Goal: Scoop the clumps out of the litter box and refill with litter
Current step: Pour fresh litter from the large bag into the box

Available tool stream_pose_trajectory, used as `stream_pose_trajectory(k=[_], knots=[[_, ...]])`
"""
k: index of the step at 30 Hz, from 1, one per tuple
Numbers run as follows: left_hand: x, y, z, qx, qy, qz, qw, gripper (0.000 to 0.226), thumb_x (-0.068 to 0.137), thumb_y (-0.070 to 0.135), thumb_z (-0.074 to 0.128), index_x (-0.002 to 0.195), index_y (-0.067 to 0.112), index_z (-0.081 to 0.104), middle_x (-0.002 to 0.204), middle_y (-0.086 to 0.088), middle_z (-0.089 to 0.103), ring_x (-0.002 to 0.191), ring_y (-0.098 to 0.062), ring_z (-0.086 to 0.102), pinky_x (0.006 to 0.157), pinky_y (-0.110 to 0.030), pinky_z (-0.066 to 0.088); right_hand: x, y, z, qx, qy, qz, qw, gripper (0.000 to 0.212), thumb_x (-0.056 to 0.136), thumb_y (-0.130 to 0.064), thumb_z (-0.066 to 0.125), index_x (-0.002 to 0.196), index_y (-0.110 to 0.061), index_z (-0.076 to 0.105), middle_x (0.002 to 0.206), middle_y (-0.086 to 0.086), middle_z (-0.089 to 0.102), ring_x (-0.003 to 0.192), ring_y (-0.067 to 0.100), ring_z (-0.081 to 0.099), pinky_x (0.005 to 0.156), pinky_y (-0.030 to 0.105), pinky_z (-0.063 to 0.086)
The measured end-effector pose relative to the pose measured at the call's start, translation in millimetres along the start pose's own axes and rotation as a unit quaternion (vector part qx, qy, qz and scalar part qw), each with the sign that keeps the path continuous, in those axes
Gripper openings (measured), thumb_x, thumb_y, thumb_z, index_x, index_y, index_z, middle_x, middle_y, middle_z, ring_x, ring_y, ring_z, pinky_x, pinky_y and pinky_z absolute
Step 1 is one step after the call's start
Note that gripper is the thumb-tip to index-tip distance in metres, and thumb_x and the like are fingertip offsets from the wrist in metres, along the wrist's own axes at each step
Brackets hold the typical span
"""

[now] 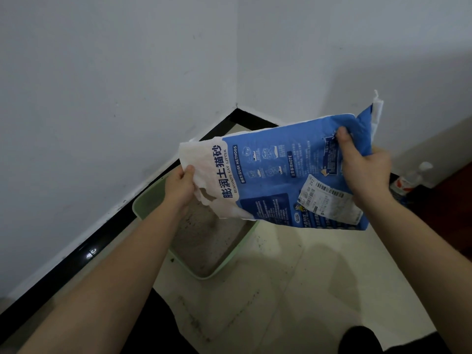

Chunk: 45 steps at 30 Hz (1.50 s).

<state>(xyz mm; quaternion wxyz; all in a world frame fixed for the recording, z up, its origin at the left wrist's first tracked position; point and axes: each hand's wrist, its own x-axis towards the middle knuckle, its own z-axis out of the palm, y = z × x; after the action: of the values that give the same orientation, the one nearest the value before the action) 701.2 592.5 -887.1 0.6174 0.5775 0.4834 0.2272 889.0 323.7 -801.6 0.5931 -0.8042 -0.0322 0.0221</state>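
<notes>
Sagging blue-and-white litter bag (275, 175) held over green litter box (229, 256).

The bag (275, 159) I hold looks like crinkled woven plastic, the green box (148, 200) smooth matt plastic, the litter (201, 244) grainy.

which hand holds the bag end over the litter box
The left hand, on the litter bag's white end above the litter box; the right hand grips the blue end.

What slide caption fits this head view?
Left hand and right hand hold blue litter bag over green litter box.
</notes>
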Motion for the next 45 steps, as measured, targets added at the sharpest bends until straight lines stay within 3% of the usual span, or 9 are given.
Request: stream_pose_trajectory(k=[4, 13, 16, 20, 26, 30, 36, 41, 45], knots=[[-0.1, -12.8, -2.7, 0.088, -0.022, -0.023, 0.996, 0.034, 0.101, 0.031, 0.048, 0.123, 0.008, 0.060, 0.115, -0.010, 0.064, 0.097, -0.026, 0.062, 0.082, -0.040, 0.052, -0.8, 4.4, 0.8, -0.019, -0.007, -0.004, 1.000, 0.088, 0.061, -0.082, 0.066, 0.079, 0.004, 0.065, 0.067, 0.009, 0.058, 0.064, 0.021, 0.057, 0.061, 0.040, 0.047], [2.1, 3.8, -1.2, 0.046, 0.020, 0.034, 0.998, 0.023, 0.102, 0.030, 0.047, 0.105, 0.013, 0.062, 0.103, -0.006, 0.065, 0.089, -0.023, 0.066, 0.084, -0.044, 0.057, 3.5, 6.9, 6.8, 0.036, -0.010, 0.010, 0.999, 0.076, 0.055, -0.086, 0.068, 0.083, -0.014, 0.067, 0.073, 0.008, 0.060, 0.069, 0.021, 0.059, 0.065, 0.039, 0.049], [6.2, 14.7, -4.9, 0.041, 0.038, 0.070, 0.996, 0.023, 0.100, 0.028, 0.050, 0.082, 0.019, 0.061, 0.095, -0.008, 0.066, 0.085, -0.022, 0.065, 0.085, -0.046, 0.057, 1.3, 7.3, 9.4, 0.053, -0.009, 0.038, 0.998, 0.074, 0.063, -0.079, 0.070, 0.085, -0.009, 0.069, 0.078, 0.004, 0.064, 0.075, 0.019, 0.063, 0.077, 0.046, 0.057], [12.0, 37.3, -7.3, 0.031, 0.043, 0.105, 0.993, 0.022, 0.099, 0.030, 0.052, 0.082, 0.023, 0.063, 0.096, -0.008, 0.069, 0.094, -0.027, 0.067, 0.084, -0.045, 0.058, 0.3, 5.7, 13.2, 0.079, 0.003, 0.074, 0.994, 0.045, 0.077, -0.065, 0.071, 0.076, -0.020, 0.065, 0.081, -0.005, 0.069, 0.091, 0.020, 0.071, 0.088, 0.045, 0.057], [15.8, 24.1, -21.9, 0.103, 0.030, 0.088, 0.990, 0.023, 0.099, 0.026, 0.053, 0.083, 0.013, 0.062, 0.093, -0.019, 0.068, 0.085, -0.032, 0.067, 0.081, -0.048, 0.057, -2.9, 7.3, 23.0, 0.064, -0.021, 0.055, 0.996, 0.065, 0.073, -0.070, 0.070, 0.085, -0.006, 0.070, 0.081, 0.002, 0.068, 0.095, 0.030, 0.070, 0.086, 0.049, 0.056], [19.1, 24.9, -23.3, 0.092, 0.074, 0.117, 0.986, 0.033, 0.096, 0.032, 0.053, 0.086, 0.002, 0.064, 0.077, -0.011, 0.056, 0.068, -0.020, 0.051, 0.065, -0.040, 0.049, -1.4, 1.9, 27.1, 0.067, -0.026, 0.070, 0.995, 0.043, 0.080, -0.064, 0.069, 0.083, -0.021, 0.068, 0.079, -0.005, 0.068, 0.092, 0.020, 0.070, 0.086, 0.042, 0.057], [15.5, 17.0, -40.1, 0.134, 0.120, 0.143, 0.973, 0.038, 0.097, 0.029, 0.050, 0.078, -0.002, 0.060, 0.068, -0.004, 0.052, 0.061, -0.015, 0.045, 0.058, -0.030, 0.037, -7.0, 1.9, 42.6, 0.043, -0.049, 0.077, 0.995, 0.046, 0.080, -0.064, 0.068, 0.081, -0.018, 0.066, 0.093, 0.008, 0.073, 0.093, 0.025, 0.070, 0.089, 0.046, 0.056], [20.6, 6.0, -66.6, 0.227, 0.079, 0.102, 0.965, 0.039, 0.096, 0.026, 0.052, 0.081, -0.008, 0.063, 0.071, -0.011, 0.055, 0.067, -0.020, 0.050, 0.063, -0.031, 0.037, -12.3, 0.5, 57.2, 0.014, -0.075, 0.076, 0.994, 0.082, 0.069, -0.075, 0.068, 0.100, 0.001, 0.067, 0.102, 0.017, 0.072, 0.097, 0.033, 0.069, 0.090, 0.054, 0.055], [19.7, 6.0, -74.0, 0.223, 0.109, 0.130, 0.960, 0.039, 0.095, 0.025, 0.051, 0.067, -0.002, 0.056, 0.062, -0.008, 0.049, 0.061, -0.020, 0.044, 0.060, -0.032, 0.034, -17.3, 0.5, 64.6, 0.015, -0.081, 0.081, 0.993, 0.051, 0.077, -0.067, 0.069, 0.073, -0.017, 0.064, 0.077, -0.002, 0.067, 0.083, 0.022, 0.069, 0.086, 0.044, 0.056]])
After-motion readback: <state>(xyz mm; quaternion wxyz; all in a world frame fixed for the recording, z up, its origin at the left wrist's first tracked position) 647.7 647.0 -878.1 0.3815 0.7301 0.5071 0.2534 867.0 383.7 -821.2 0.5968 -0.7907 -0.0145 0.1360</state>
